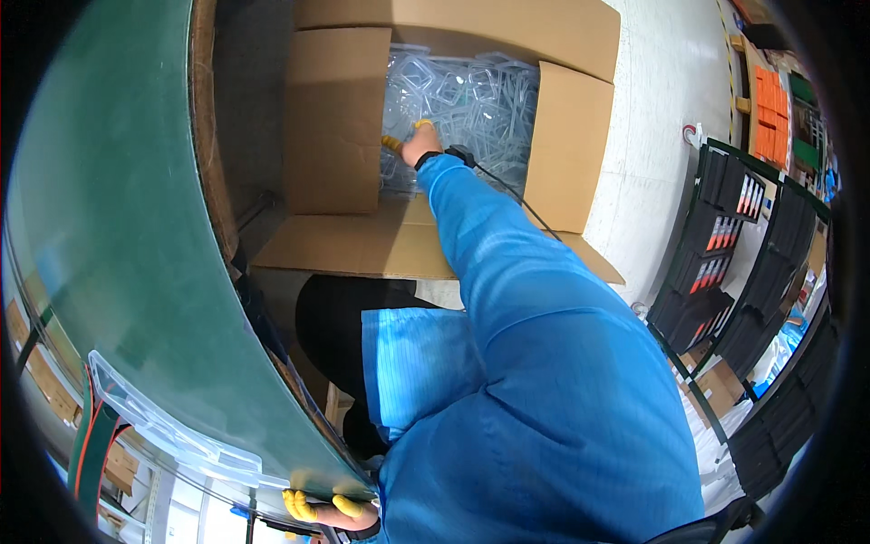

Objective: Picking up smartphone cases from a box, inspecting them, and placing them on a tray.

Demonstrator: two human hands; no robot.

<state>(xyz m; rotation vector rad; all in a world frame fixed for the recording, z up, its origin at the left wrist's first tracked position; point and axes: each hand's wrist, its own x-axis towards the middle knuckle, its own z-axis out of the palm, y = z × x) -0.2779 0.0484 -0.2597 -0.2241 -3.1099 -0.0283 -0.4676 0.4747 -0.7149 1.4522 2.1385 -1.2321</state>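
My right hand (420,142), with yellow finger covers, reaches into an open cardboard box (566,150). Its covered fingertips are spread over a heap of clear plastic frame-like pieces (480,95); no piece shows in its grasp. At the lower left, my left hand (333,513), also in yellow finger covers, rests at the edge of the green tabletop (118,227) with its fingers apart. Near it on the tabletop lies a long clear plastic piece (172,422). A dark band circles my right wrist, and a thin black cord runs from it along the blue sleeve.
The box flaps (340,122) stand folded outward around the opening, the left one beside the table edge. On the right, a rack (707,245) carries black bins with orange-and-white labels. Orange bins (772,118) stand farther back. Pale floor (648,118) lies between box and rack.
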